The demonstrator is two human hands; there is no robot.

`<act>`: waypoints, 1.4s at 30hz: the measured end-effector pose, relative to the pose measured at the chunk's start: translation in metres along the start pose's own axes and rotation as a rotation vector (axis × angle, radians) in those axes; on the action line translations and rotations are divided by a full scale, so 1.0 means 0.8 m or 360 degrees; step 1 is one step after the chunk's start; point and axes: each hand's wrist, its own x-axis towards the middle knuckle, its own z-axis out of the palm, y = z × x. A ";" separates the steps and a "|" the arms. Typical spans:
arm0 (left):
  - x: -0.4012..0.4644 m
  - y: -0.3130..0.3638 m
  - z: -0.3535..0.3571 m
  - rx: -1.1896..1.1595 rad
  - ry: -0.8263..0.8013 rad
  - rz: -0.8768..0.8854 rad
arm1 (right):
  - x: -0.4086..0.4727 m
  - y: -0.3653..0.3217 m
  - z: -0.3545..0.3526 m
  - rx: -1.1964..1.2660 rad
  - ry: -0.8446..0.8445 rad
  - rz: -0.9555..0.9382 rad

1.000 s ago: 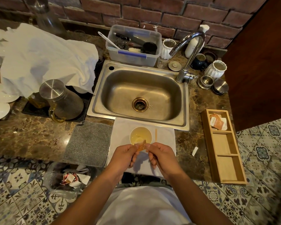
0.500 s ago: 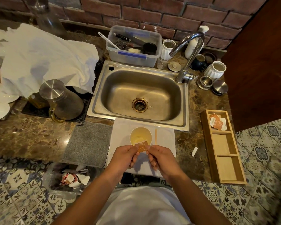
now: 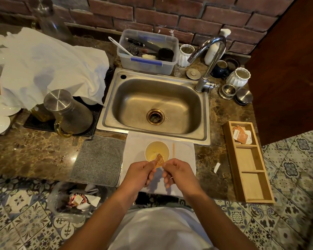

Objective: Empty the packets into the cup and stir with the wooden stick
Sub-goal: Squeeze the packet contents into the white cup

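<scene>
Both hands, left (image 3: 140, 173) and right (image 3: 179, 173), pinch an orange packet (image 3: 159, 161) at the cup's (image 3: 157, 150) near rim, seemingly emptying it; stirring next means reaching the stick (image 3: 173, 150) lying just right of the cup.

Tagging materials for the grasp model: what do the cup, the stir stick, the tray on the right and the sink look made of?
Cup: likely paper, matte pale wall with a thin rim.
Stick: looks like wood, thin, flat, light tan, unfinished.
Tray: wood, maybe bamboo, pale with matte boards and dividers.
Sink: stainless steel, brushed grey with soft reflections.
</scene>
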 end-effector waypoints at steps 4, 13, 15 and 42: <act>0.002 -0.001 -0.001 0.0023 -0.0011 0.0012 | -0.002 -0.002 0.004 0.0016 0.0078 0.0041; 0.004 -0.002 0.000 0.0025 -0.0002 0.0019 | -0.002 -0.006 0.009 0.0147 0.0145 0.0061; 0.005 -0.003 0.001 0.0028 0.0007 0.0035 | -0.003 -0.005 0.010 -0.0077 0.0218 -0.0014; -0.004 -0.007 0.001 0.0032 -0.0119 0.0141 | 0.001 0.005 -0.012 0.0119 -0.0099 0.0009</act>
